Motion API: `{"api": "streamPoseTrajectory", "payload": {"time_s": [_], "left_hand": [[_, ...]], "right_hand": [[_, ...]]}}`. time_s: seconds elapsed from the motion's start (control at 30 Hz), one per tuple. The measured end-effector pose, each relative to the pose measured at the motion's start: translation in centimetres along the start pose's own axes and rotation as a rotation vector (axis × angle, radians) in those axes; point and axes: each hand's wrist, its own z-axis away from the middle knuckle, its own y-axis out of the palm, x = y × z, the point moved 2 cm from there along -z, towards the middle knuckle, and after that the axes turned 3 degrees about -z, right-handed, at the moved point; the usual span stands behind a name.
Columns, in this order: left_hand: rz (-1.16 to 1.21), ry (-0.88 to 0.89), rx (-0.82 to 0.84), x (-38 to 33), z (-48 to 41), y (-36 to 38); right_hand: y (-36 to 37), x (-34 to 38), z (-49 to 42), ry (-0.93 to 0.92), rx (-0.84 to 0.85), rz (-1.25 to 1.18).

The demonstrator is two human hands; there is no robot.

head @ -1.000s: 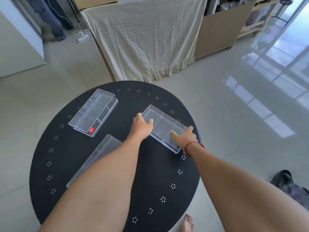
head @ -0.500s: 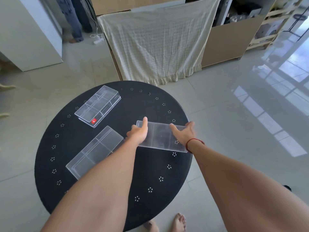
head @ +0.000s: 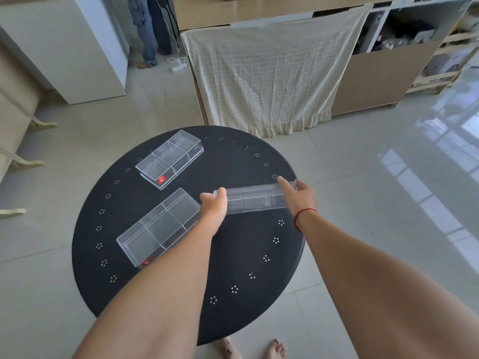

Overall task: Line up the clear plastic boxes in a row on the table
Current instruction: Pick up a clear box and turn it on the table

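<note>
Three clear plastic boxes are over a round black table (head: 160,301). One box (head: 255,200) is lifted and tilted on its long edge above the table's right half; my left hand (head: 215,206) grips its left end and my right hand (head: 298,196) grips its right end. A second box (head: 169,158) with a red sticker lies flat at the far left. The third box (head: 158,226) lies flat at the near left, and my left forearm covers its near corner.
A cream cloth (head: 267,73) hangs over a counter behind the table. A white cabinet (head: 64,47) and a person's legs (head: 146,29) stand at the back left. Shelves (head: 440,55) are at the right. My bare feet (head: 251,348) show below the table edge.
Both hands have raised the right-hand box off the table and tipped it onto its long edge, turning it crosswise. The other two boxes have stayed put. The camera has tilted upward.
</note>
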Motion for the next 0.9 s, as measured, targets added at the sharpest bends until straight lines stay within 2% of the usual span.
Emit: {"api": "streamPoseTrajectory", "payload": {"time_s": [0.13, 0.3, 0.47, 0.63, 0.77, 0.83, 0.9], "left_hand": [[0.036, 0.058, 0.029, 1.2, 0.4, 0.3], [-0.343, 0.274, 0.085, 1.9, 0.2, 1.0], [-0.371, 0.287, 0.028, 3.1, 0.2, 1.8], [-0.463, 0.277, 0.074, 2.5, 0.2, 1.3], [-0.467, 0.365, -0.058, 1.0, 0.0, -2.1], [-0.538, 0.37, -0.183, 0.9, -0.4, -5.0], [-0.655, 0.296, -0.33, 1.9, -1.0, -8.2]], "right_hand": [[-0.5, -0.9, -0.6, 0.032, -0.017, 0.026], [-0.6, -2.9, -0.8, 0.074, -0.007, 0.171], [-0.1, -4.1, -1.1, 0.023, 0.071, 0.354], [0.8, -3.2, -1.0, -0.044, 0.146, 0.554], [3.7, 0.1, 0.9, -0.209, 0.127, 0.736], [6.3, 1.7, 2.1, -0.289, 0.188, 0.766], [9.4, 2.5, 3.4, -0.333, 0.282, 0.761]]}}
